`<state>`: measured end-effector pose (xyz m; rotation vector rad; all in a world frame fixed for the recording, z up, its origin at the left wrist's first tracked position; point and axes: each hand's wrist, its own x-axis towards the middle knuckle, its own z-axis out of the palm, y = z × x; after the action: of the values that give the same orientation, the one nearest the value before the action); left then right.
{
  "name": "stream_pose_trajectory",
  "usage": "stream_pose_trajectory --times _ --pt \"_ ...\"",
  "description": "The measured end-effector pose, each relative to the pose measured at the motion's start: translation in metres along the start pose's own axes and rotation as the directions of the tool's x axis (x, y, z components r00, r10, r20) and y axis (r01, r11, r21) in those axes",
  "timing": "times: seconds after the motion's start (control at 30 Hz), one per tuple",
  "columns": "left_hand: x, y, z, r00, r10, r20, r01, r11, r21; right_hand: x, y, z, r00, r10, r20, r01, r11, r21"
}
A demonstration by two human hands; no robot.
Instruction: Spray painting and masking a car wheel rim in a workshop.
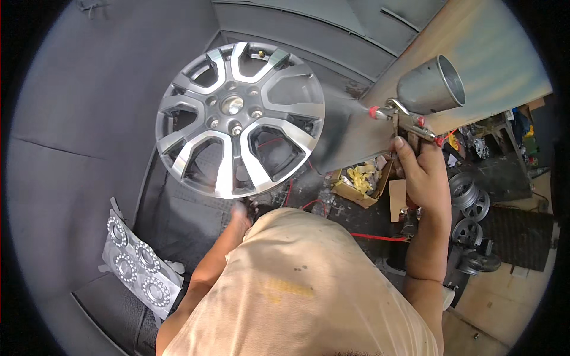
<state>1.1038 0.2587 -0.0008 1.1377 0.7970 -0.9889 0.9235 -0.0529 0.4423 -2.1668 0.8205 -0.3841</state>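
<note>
An alloy wheel (232, 105) with bright machined spokes and dark grey recesses faces up in front of me. My right hand (420, 161) is wrapped round a spray gun (408, 123) to the right of the wheel. On top of the gun sits a metal paint cup (418, 89), tilted over. A pale mist spreads from the nozzle toward the wheel's right edge. My left hand (240, 216) is low beside the wheel's near rim, partly under it. Its fingers are mostly hidden, so what it grips, if anything, does not show.
A cardboard box (363, 196) with yellow scraps stands on the floor beyond the gun hand. Red hose (380, 238) runs across to the right. Several wheels (466, 231) are stacked at far right. At left leans a sheet (142, 267) bearing several metal rings, against dark walls (77, 124).
</note>
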Motion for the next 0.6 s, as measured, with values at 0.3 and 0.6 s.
stream_pose_trajectory --times 0.3,0.6 --pt "0.027 0.029 -0.049 0.995 0.082 -0.065 -0.070 0.983 0.167 -0.003 0.031 -0.014 0.970 -0.122 -0.210 0.059 0.958 -0.282" --pt "0.042 0.077 -0.081 0.953 0.247 -0.174 -0.251 0.968 0.002 -0.011 0.002 0.010 0.966 -0.224 -0.131 0.172 0.931 -0.324"
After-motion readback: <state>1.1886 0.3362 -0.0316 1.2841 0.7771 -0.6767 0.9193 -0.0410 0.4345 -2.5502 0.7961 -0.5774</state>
